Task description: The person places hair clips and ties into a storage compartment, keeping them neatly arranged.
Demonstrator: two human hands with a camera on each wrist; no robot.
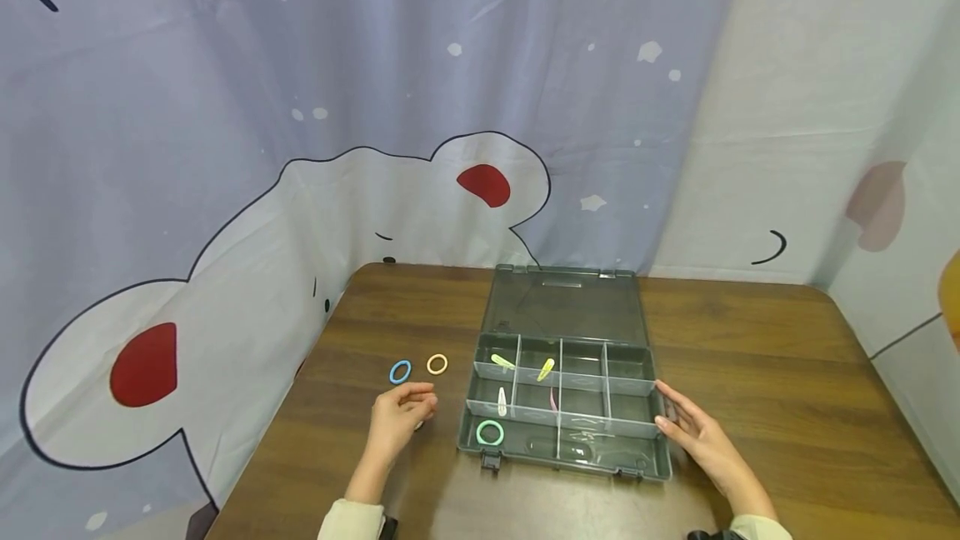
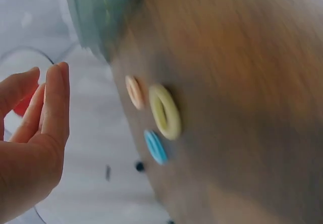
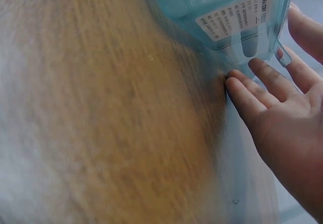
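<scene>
My left hand (image 1: 399, 419) hovers over the table left of the box, fingers loosely bent, thumb and fingertips apart with nothing between them. Below it in the left wrist view lie a yellow ring-shaped hair tie (image 2: 165, 112), a peach one (image 2: 135, 92) and a blue one (image 2: 155, 147). My right hand (image 1: 701, 440) touches the right side of the grey see-through divided box (image 1: 660, 458), its fingers mostly straight against the wall. Inside the box are a green hair tie (image 1: 490, 432), a white hair clip (image 1: 502, 401), a pink clip (image 1: 553, 399) and two yellow clips (image 1: 546, 369).
The box's lid (image 1: 566, 307) lies folded back toward the curtain (image 1: 600, 107) at the table's far edge. Two latches hang at the box's front, one of them a dark latch (image 1: 491, 462). A printed label (image 3: 234, 18) is on the box's side. The wooden table (image 1: 757, 357) extends around the box.
</scene>
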